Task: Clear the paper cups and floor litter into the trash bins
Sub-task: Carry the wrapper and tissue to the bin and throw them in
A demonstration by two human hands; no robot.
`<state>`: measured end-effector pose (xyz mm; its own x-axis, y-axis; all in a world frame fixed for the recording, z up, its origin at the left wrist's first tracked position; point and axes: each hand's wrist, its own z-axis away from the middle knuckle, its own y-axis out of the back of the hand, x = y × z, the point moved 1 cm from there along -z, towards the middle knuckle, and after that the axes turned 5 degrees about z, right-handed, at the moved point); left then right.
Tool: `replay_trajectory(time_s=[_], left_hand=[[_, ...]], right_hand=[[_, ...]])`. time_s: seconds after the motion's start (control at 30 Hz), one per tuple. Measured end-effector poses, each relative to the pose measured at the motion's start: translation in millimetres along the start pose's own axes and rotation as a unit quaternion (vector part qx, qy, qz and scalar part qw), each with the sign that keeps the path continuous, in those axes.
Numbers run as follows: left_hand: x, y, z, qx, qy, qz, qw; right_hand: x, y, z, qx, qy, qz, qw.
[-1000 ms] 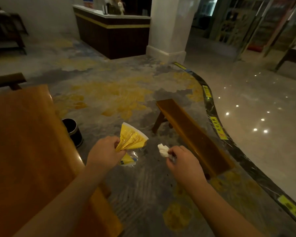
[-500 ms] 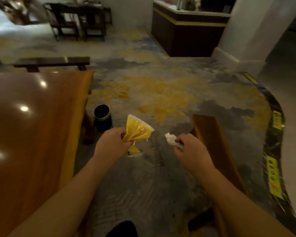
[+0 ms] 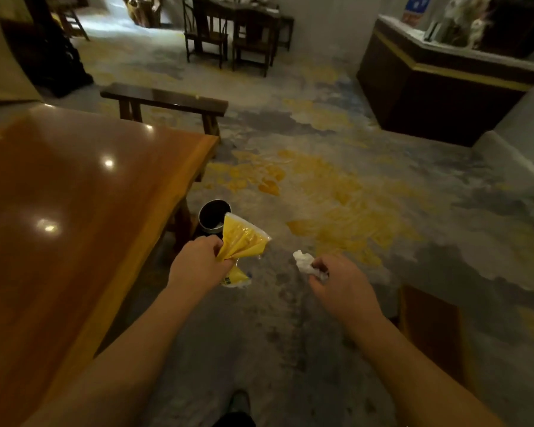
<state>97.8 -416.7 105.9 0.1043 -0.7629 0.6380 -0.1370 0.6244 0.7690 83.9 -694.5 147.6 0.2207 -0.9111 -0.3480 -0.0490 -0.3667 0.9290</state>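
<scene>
My left hand (image 3: 198, 263) grips a crumpled yellow plastic wrapper (image 3: 244, 241) that fans out above my fingers and hangs a little below them. A white crumpled tissue (image 3: 307, 263) is pinched in my right hand (image 3: 339, 282), sticking out to the left. A small round black trash bin (image 3: 211, 215) with a metal rim stands on the carpet beside the table leg, just beyond the wrapper. The wrapper's top edge overlaps the bin's right rim in the view.
A large polished wooden table (image 3: 68, 211) fills the left. A dark bench (image 3: 164, 100) stands behind it, another wooden bench (image 3: 432, 328) at the lower right. A dark counter (image 3: 438, 97) sits at the far right, chairs (image 3: 228, 32) at the back. My shoe (image 3: 238, 408) shows below.
My view has swung left, so the bin now sits nearer the centre and closer to the wrapper. Both hands keep their hold on the wrapper and the tissue.
</scene>
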Motion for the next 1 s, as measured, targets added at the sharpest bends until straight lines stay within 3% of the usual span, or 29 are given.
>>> replay_trajectory(time_s=[0.47, 0.73, 1.0], left_hand=[[22, -56, -223, 0.002, 0.089, -0.038, 0.995], [25, -104, -326, 0.068, 0.219, -0.062, 0.971], [31, -137, -390, 0.075, 0.351, -0.018, 0.933]], right_hand=[[74, -29, -277, -0.011, 0.060, -0.027, 0.998], [123, -68, -450, -0.077, 0.189, -0.044, 0.978], [135, -102, -574, -0.180, 0.285, -0.029, 0.941]])
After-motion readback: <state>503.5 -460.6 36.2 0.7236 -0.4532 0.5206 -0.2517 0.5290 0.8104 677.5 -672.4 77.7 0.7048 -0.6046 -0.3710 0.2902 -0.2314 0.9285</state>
